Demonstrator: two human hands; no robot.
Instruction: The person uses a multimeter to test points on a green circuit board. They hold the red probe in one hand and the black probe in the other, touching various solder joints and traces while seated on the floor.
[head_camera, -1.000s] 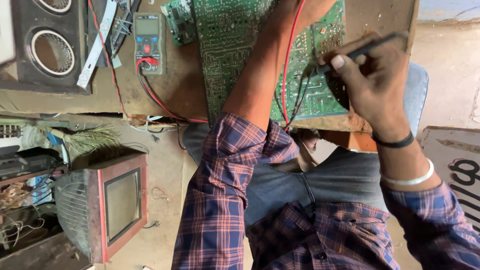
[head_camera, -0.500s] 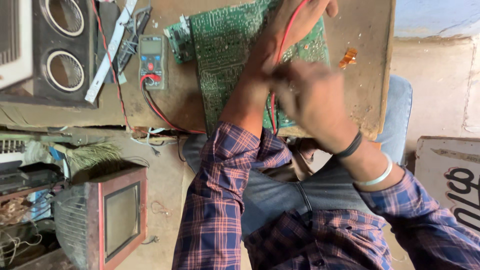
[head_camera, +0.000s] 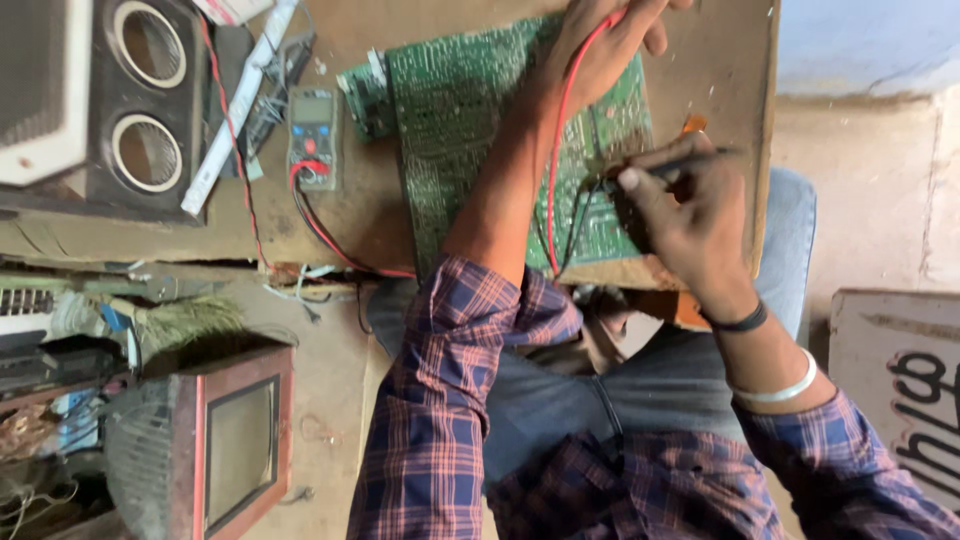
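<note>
1. Circuit board (head_camera: 470, 120), green and rectangular, lies flat on the brown wooden table (head_camera: 720, 60), solder side up, its near edge reaching the table's front rim above the person's lap.
2. Nearest the body, the right hand (head_camera: 690, 215) is closed around a black probe (head_camera: 665, 170), pinched between thumb and fingers, its tip pressed to the board's near right part.
3. A black lead and a red lead (head_camera: 555, 150) run across the board; the red one climbs along the left forearm.
4. Farther out, the left hand (head_camera: 610, 35) is closed on the red lead at the board's far edge; whether a probe sits in it, I cannot tell.
5. Handling, as a judgement: the board looks light, stiff and thin, with sharp solder points, fragile under bending; best held by its bare edges.
6. Beyond, to the left, a multimeter (head_camera: 313, 135) rests beside the board, a speaker box (head_camera: 140, 100) farther left.
</note>
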